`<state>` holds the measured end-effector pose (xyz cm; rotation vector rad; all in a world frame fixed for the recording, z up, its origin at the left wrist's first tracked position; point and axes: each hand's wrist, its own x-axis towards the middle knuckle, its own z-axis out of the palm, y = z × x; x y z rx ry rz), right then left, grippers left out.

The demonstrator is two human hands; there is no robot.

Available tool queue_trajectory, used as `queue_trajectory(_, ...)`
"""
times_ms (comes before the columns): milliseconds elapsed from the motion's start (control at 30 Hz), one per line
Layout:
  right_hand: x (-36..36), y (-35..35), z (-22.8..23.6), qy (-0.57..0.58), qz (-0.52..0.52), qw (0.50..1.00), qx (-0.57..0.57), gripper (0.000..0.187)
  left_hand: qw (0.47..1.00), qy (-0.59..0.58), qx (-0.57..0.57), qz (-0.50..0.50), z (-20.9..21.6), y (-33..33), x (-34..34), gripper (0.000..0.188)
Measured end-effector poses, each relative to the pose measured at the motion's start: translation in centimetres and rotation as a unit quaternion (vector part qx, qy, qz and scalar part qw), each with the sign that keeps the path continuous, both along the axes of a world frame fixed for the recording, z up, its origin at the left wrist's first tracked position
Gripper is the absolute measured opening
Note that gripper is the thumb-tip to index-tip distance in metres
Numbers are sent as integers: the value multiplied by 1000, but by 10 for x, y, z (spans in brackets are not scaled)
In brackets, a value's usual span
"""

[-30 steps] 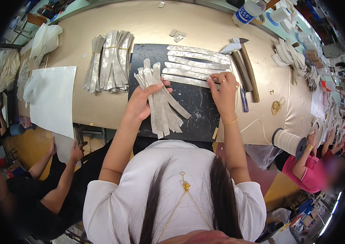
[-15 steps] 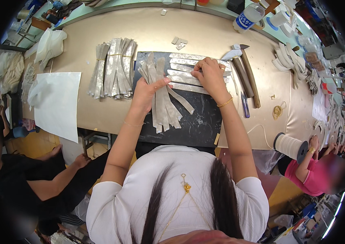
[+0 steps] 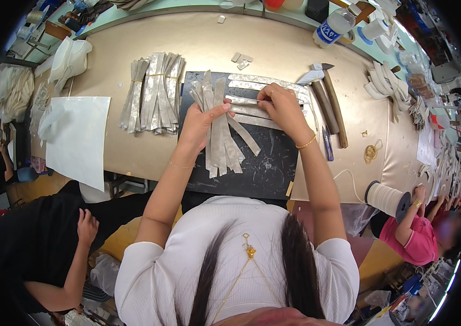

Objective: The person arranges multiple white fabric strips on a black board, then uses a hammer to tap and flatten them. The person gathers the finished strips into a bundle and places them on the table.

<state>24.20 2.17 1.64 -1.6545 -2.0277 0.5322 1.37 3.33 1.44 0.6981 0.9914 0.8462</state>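
My left hand [image 3: 197, 125] is closed around a loose bunch of silvery-grey strips [image 3: 220, 144], its thumb across them and their lower ends fanned out. Thumb and fingers of my right hand [image 3: 284, 108] pinch a single strip [image 3: 244, 101], which reaches toward my left thumb and looks tilted up. Under both hands is a scuffed black mat [image 3: 266, 163]. More flat strips [image 3: 252, 77] lie side by side across the mat's far part, some partly covered by my right hand.
Left of the mat lie banded strip bundles [image 3: 157, 92] and a white sheet [image 3: 78, 141]. To the right are a hammer [image 3: 334, 106], a blue pen-like tool [image 3: 328, 144] and a cord spool [image 3: 388, 199]. A bottle [image 3: 334, 26] stands behind. Co-workers sit at both sides.
My right fingers have shifted slightly down and left, and the strip they pinch is now raised and tilted. My left hand stays on the bunch. The co-worker at left has moved an arm.
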Motion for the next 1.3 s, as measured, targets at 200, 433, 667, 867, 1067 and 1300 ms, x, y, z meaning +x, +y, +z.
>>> queue_trajectory(200,-13,-37,28,-45,30,959,279,18,999,-32,-12,-10,28,-17,-5,29)
queue_trajectory(433,-19,-56,33,-10,13,928,373,34,995,30,40,-83,59,-38,-9,30)
queue_trajectory(667,20,-55,37,-6,-116,911,396,45,990,50,40,-128,74,-48,-26,37)
queue_trajectory(867,44,-73,51,14,-161,927,337,48,985,77,37,-147,68,-50,-37,32)
queue_trajectory(1067,44,-91,63,482,-144,864,7,31,982,90,51,-156,69,-50,-38,30)
queue_trajectory(1300,43,-96,64,541,-148,824,-79,32,977,119,65,-163,68,-51,-38,27)
